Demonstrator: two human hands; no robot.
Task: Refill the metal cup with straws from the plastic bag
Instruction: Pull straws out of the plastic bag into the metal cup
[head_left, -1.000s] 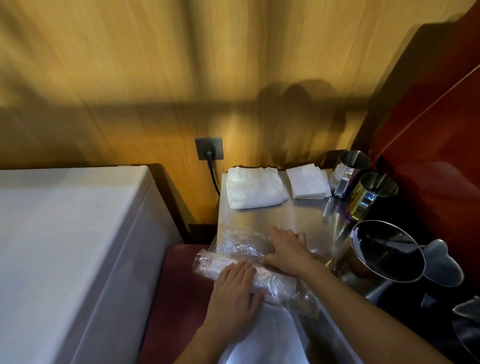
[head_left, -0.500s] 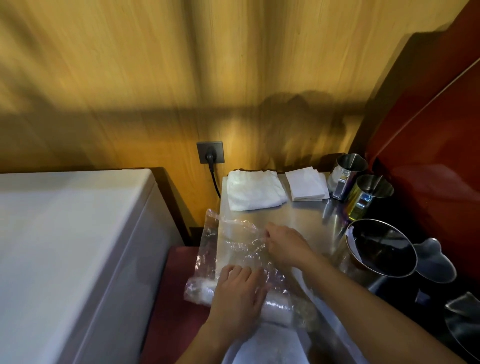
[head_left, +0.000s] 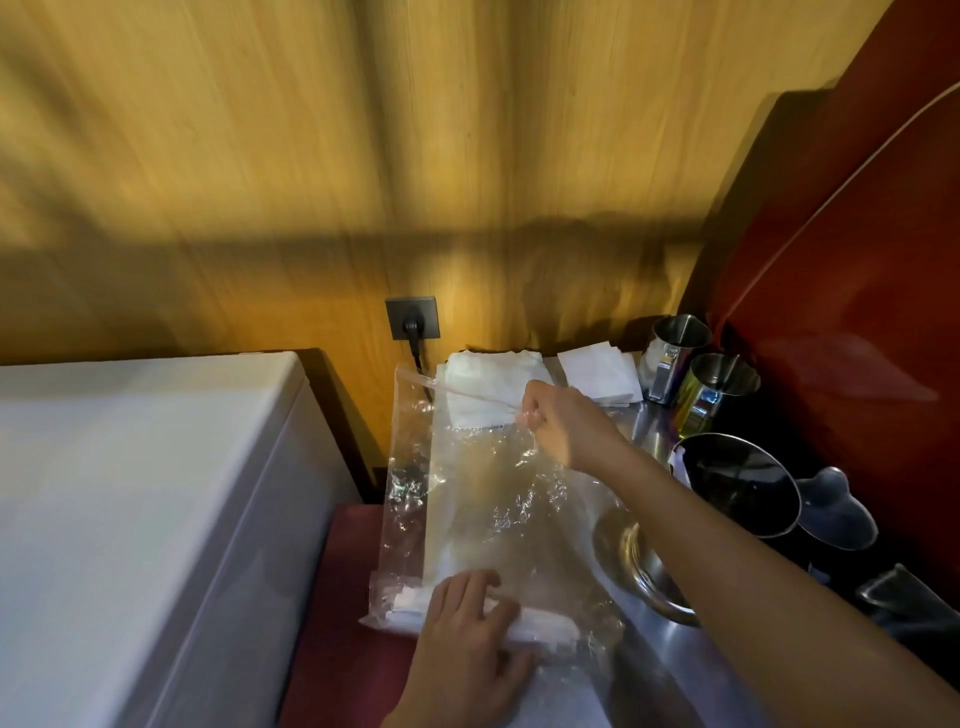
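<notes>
A clear plastic bag (head_left: 483, 499) lies stretched out over the steel counter (head_left: 644, 441). A bundle of white wrapped straws (head_left: 540, 631) sits at its near end. My left hand (head_left: 467, 639) presses down on that bundle through the plastic. My right hand (head_left: 561, 421) pinches the bag's far top edge and holds it up and away. Two metal cups stand at the back right: one (head_left: 678, 358) against the wall, another (head_left: 717, 392) just in front of it. I cannot see inside them.
White folded napkins (head_left: 493, 374) and a second stack (head_left: 597, 374) lie at the counter's back. A large steel pot (head_left: 737, 486) and dark pitchers (head_left: 836, 509) crowd the right side. A white appliance (head_left: 130, 519) is at left; a plugged wall socket (head_left: 413, 325) is behind.
My right hand has pulled the bag's top edge away toward the wall, unrolling the bag flat. My left hand has stayed on the straw bundle near me.
</notes>
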